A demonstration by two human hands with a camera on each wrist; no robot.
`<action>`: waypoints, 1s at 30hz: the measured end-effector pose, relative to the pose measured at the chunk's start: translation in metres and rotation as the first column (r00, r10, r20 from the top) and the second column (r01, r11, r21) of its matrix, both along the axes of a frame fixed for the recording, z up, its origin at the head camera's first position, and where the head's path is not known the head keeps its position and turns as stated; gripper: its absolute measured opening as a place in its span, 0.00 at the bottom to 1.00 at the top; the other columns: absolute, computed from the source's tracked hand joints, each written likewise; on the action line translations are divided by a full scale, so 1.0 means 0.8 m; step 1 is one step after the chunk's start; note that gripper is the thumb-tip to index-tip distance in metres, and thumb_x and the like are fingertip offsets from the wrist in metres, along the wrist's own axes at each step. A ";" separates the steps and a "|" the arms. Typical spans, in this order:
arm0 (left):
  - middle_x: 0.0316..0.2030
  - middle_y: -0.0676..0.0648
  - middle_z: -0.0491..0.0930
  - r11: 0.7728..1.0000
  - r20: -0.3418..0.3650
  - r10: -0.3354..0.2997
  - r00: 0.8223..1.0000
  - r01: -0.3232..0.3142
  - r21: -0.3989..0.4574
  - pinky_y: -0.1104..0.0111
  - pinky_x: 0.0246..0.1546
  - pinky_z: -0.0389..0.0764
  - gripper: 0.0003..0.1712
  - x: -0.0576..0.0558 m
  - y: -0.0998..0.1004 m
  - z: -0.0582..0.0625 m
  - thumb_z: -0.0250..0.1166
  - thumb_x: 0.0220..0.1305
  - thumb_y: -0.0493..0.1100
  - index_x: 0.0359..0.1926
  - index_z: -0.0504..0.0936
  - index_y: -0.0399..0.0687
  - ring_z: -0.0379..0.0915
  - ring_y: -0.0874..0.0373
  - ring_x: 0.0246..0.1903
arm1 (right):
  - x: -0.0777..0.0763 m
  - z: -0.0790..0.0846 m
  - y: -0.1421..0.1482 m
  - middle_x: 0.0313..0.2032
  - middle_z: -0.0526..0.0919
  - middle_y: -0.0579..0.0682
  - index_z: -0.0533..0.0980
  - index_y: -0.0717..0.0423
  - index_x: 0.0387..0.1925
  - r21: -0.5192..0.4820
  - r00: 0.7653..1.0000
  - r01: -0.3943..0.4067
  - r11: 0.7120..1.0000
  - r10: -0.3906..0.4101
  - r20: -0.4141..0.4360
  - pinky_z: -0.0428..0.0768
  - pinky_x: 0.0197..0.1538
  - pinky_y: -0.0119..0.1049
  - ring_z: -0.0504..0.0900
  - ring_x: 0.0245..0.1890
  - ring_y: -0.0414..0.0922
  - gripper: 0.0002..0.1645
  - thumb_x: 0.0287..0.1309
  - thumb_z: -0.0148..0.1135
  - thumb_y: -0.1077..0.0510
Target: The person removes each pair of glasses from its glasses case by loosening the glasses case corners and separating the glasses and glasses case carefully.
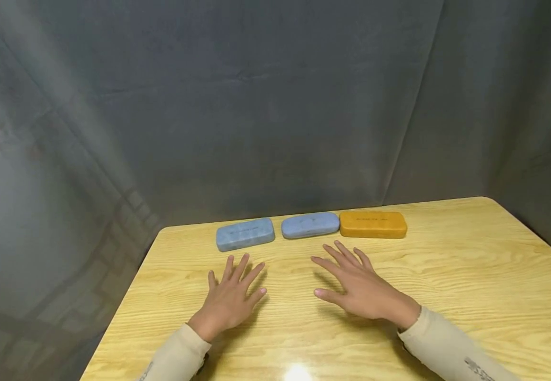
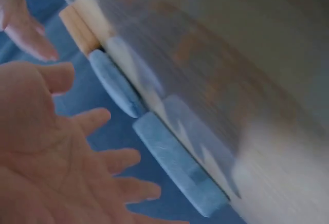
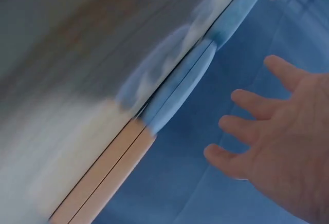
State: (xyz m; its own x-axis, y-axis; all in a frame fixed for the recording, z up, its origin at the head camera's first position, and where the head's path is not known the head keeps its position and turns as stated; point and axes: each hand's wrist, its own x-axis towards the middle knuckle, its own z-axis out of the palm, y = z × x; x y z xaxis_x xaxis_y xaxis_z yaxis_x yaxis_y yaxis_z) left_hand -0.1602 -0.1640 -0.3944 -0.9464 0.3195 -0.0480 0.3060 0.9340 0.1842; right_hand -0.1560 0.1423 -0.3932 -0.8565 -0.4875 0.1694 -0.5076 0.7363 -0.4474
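Apparently at a pre-grip stage, left hand [image 1: 229,299] and right hand [image 1: 360,288] spread their fingers wide (holding nothing) over the desk [image 1: 294,323]; a grey-blue case [image 1: 245,234], a lilac case [image 1: 310,225] and an orange case [image 1: 373,225] line its far edge. Gripping one would need reaching farther, then curling.

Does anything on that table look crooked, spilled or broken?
Only slightly crooked: the grey-blue case at the left slants compared with the orange case at the right, so they don't quite line up. No spill or breakage shows.
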 end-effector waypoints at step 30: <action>0.79 0.37 0.42 0.991 -0.023 0.125 0.992 -0.124 0.053 0.29 0.69 0.41 0.42 -0.101 -0.044 -0.010 0.51 0.75 0.59 0.79 0.48 0.48 0.31 0.30 0.77 | -0.140 -0.005 -0.191 0.79 0.48 0.53 0.59 0.43 0.75 0.121 1.000 0.007 0.993 -0.008 0.010 0.50 0.75 0.63 0.43 0.80 0.55 0.32 0.74 0.51 0.52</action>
